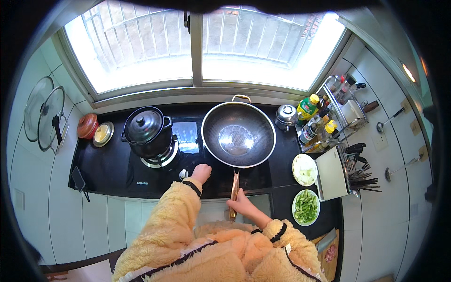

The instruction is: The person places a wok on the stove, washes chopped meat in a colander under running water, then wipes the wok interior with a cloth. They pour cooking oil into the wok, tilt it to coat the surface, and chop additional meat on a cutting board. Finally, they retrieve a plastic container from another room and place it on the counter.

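Note:
A wide wok (238, 136) with a dark textured inside sits over the right side of the black gas cooktop (141, 183). My right hand (240, 204) is wrapped round the wok's long handle (235, 186), which points toward me. My left hand (202, 173) is closed at the cooktop's front edge; what its fingers hold, if anything, is hidden beneath them. Just left of that hand a silver stove knob (183, 174) shows. On the left burner stands a lidded black pot (144, 131).
At right are a plate of chopped greens (306, 207), a plate of white pieces (305, 169), a knife holder (333, 171) and a bottle rack (345, 120). A cleaver (326, 241) and minced meat (331, 253) lie on a cutting board. Pot lids (50, 120) hang left.

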Demonstrator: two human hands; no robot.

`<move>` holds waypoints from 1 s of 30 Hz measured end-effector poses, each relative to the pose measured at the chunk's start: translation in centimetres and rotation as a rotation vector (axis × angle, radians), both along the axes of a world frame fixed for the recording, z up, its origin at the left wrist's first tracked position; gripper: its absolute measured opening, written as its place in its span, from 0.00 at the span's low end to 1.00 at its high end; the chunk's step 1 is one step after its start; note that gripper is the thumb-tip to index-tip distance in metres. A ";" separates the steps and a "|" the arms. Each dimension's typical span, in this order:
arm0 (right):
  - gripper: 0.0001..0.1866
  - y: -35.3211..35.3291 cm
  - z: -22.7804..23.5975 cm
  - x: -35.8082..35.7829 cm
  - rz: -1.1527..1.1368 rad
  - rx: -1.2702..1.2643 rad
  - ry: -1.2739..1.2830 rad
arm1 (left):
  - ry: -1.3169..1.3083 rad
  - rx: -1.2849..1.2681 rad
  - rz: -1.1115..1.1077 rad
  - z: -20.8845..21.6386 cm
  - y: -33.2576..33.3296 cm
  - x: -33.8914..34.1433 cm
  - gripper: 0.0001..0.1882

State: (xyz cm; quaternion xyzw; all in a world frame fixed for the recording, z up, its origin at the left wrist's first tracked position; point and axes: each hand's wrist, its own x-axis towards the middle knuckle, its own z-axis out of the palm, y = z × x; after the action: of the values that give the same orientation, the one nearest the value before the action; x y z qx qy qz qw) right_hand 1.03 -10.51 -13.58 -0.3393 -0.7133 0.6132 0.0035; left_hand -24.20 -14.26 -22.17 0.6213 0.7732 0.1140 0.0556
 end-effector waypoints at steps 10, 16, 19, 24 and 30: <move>0.27 0.3 1.1 0.3 0.014 0.022 0.005 | 0.022 -0.031 0.014 0.2 0.0 0.3 0.07; 0.27 0.2 1.1 0.4 0.012 0.033 0.054 | 0.009 -0.042 0.026 0.4 -0.1 0.3 0.07; 0.27 0.2 1.3 0.5 0.022 0.044 0.044 | -0.001 -0.034 0.024 0.4 -0.1 0.3 0.06; 0.33 0.4 2.4 0.9 0.048 0.011 -0.009 | -0.001 -0.051 0.024 0.2 0.0 0.3 0.06; 0.33 0.9 4.4 4.4 -0.110 -0.111 0.089 | 0.002 -0.017 0.020 -0.3 0.0 0.1 0.06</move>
State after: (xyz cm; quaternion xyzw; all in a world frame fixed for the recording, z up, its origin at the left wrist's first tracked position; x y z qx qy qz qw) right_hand 5.47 -9.61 -9.21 -0.3501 -0.6576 0.6653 0.0498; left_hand -24.05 -14.31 -22.52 0.6131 0.7804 0.1074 0.0592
